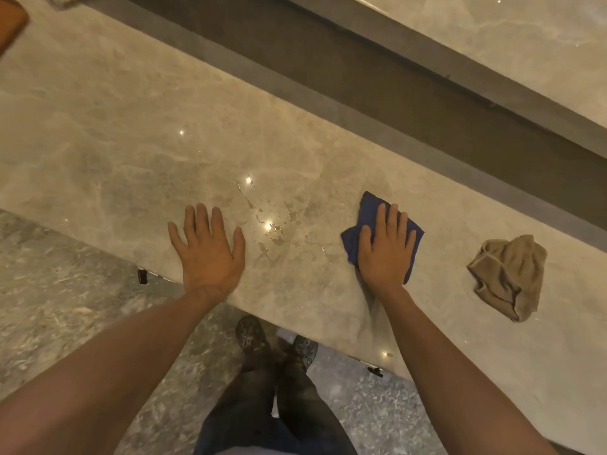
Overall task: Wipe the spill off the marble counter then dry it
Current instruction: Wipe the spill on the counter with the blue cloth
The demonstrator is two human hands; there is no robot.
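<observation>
A wet spill [279, 221] glistens in patches on the beige marble counter [115, 152], between my two hands. My left hand [208, 251] lies flat on the counter near its front edge, fingers spread, holding nothing. My right hand [386, 249] presses flat on a folded blue cloth [371, 205] to the right of the spill. A crumpled tan cloth [507, 274] lies further right on the counter, untouched.
A dark recessed channel [361, 83] runs along the back of the counter, with a second marble surface [512, 44] beyond it. An orange-brown object [10, 24] sits at the far left corner. Below the front edge are the stone floor [59, 307] and my feet.
</observation>
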